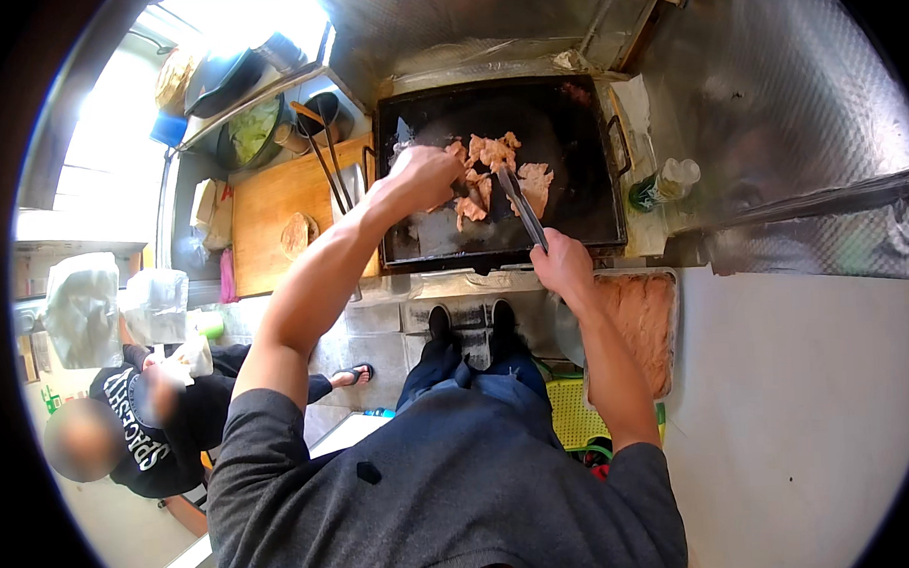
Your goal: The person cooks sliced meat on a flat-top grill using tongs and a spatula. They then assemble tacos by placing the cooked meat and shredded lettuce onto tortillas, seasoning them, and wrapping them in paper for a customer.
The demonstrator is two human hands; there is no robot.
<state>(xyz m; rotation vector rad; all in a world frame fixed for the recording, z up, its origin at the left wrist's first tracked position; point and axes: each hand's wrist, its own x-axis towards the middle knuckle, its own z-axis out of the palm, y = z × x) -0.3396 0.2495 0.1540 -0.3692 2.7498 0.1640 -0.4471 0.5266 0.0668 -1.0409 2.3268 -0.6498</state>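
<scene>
Slanting forward-left, tongs (521, 206) point at meat (490, 153).

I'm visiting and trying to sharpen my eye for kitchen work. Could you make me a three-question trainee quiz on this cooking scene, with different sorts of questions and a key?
1. Multiple choice: which of the person's hands grips the metal tool seen over the griddle?
A) left
B) right
C) neither

2. True or false: the tray sits on top of the griddle, among the pieces of meat.

3. Fill the gap: the round flatbread lies on the wooden ____.

Key
1. B: the right hand.
2. False: it is off the griddle, to the person's right.
3. board, which is left of the griddle.
</scene>
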